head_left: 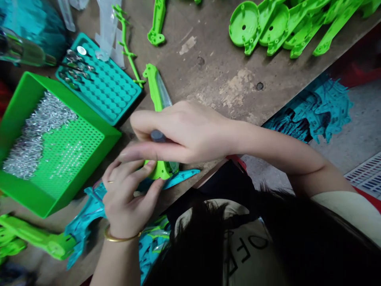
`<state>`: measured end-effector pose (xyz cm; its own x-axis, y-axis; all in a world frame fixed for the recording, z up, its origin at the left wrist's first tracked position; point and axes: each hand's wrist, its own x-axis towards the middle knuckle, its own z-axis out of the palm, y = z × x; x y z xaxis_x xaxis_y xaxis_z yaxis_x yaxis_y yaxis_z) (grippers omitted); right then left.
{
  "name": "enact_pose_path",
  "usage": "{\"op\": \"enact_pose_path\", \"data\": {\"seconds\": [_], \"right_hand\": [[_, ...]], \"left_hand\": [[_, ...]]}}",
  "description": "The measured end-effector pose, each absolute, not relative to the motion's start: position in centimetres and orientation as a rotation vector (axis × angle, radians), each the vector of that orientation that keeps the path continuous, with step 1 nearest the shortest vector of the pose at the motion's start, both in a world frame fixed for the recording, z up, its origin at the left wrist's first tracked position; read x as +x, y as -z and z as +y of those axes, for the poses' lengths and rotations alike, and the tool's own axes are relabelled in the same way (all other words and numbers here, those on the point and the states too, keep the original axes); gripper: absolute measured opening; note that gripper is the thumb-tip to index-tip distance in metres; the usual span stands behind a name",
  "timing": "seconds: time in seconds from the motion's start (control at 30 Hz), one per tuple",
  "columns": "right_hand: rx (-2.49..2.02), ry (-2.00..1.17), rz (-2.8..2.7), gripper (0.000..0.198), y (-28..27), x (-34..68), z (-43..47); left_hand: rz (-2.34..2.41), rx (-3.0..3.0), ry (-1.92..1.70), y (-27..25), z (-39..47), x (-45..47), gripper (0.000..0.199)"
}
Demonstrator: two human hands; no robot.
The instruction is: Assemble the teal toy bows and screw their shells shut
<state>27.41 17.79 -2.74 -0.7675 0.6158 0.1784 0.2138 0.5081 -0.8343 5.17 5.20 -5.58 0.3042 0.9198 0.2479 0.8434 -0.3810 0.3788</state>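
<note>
My left hand [127,190], with a ring and a gold bangle, has its fingers and thumb closed on the lower end of a long green plastic part [161,170]. A clear plastic piece [164,93] lies along that part. Over its middle is my right hand [187,131], curled around a dark, round-ended tool [158,136] whose top pokes out between thumb and forefinger. The tool's lower end is hidden by my hands. A blue plastic piece [183,177] lies under the green part's lower end, near the table edge.
A green basket [110,137] of small silvery metal pieces stands at left. Beside it are a teal tray [116,93] with metal bits and a green sprue [126,47]. Green mouldings [244,26] line the far right of the worn table [214,79].
</note>
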Motion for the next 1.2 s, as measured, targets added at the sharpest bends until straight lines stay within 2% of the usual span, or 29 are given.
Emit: {"op": "enact_pose_path", "data": {"seconds": [0.13, 0.27, 0.33, 0.47, 0.6, 0.7, 0.8, 0.93, 1.0, 1.2], "right_hand": [[-0.671, -1.082, -2.302, 0.034, 2.5, 28.3, 17.3], [-0.674, -1.131, -2.118, 0.027, 2.8, 29.8, 16.6], [-0.765, -1.105, -1.966, 0.031, 2.8, 30.8, 16.3], [-1.061, -0.766, -1.822, 0.033, 3.4, 32.7, 16.9], [-1.339, -0.415, -2.216, 0.032, 5.5, 33.3, 18.4], [-1.521, -0.31, -2.364, 0.027, 6.3, 32.6, 18.0], [-1.497, -0.33, -2.332, 0.028, 6.0, 31.1, 15.6], [-1.48, -0.517, -2.361, 0.037, 5.5, 28.7, 11.7], [-1.538, -0.567, -2.377, 0.039, 5.4, 27.7, 10.3], [-1.659, -0.726, -2.342, 0.046, 4.4, 26.1, 8.3]], "left_hand": [[1.664, 2.406, -0.594, 5.6, 5.1, 5.1, 0.02], [1.665, 2.393, -0.52, 5.3, 5.1, 5.2, 0.032], [1.654, 2.4, -0.492, 5.1, 5.0, 5.3, 0.036], [1.631, 2.361, -0.413, 4.5, 5.1, 5.6, 0.036], [1.646, 2.412, -0.346, 3.8, 5.2, 6.1, 0.037], [1.669, 2.508, -0.233, 3.5, 4.9, 6.8, 0.046], [1.715, 2.623, -0.166, 3.8, 4.2, 7.7, 0.063], [1.69, 2.788, -0.164, 4.9, 3.4, 8.6, 0.087], [1.646, 2.805, -0.171, 5.7, 3.4, 8.4, 0.086], [1.545, 2.691, -0.454, 8.0, 4.0, 6.0, 0.064]]}}
